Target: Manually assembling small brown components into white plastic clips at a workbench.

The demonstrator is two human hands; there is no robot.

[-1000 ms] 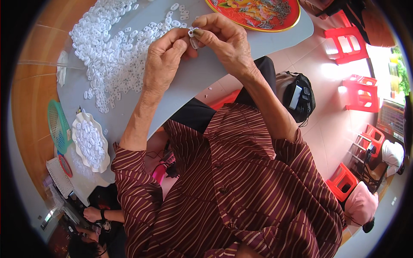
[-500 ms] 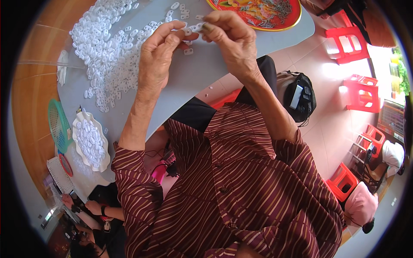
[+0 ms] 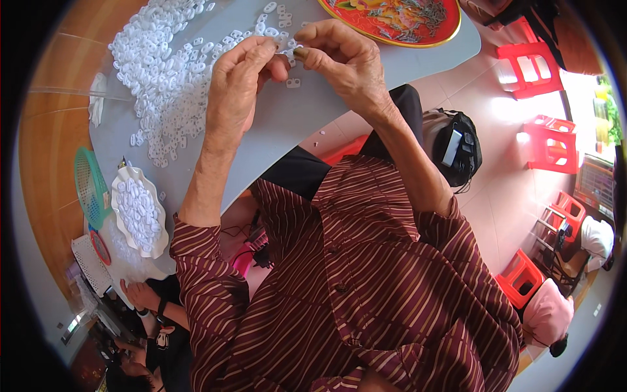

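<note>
left hand (image 3: 235, 81): thumb and fingers pinched narrow on small white pieces (image 3: 288, 48)
right hand (image 3: 346, 68): thumb and forefinger pinched close at the same pieces
held pieces: between both sets of fingertips, above the grey desk (image 3: 326, 91); how many, i cannot tell
loose piece (image 3: 293, 83): on the desk, just below the fingertips
white heap (image 3: 153, 65): spread out left of the hands
red tray (image 3: 450, 19): beyond the right hand, flower-patterned, holding grey metal bits (image 3: 428, 23)
white dish (image 3: 161, 236): near the left forearm, filled with white pieces
green basket (image 3: 85, 189): just beside the dish
black bag (image 3: 465, 163): right of the legs; any writing on its pale patch (image 3: 450, 147) is too small to read
</note>
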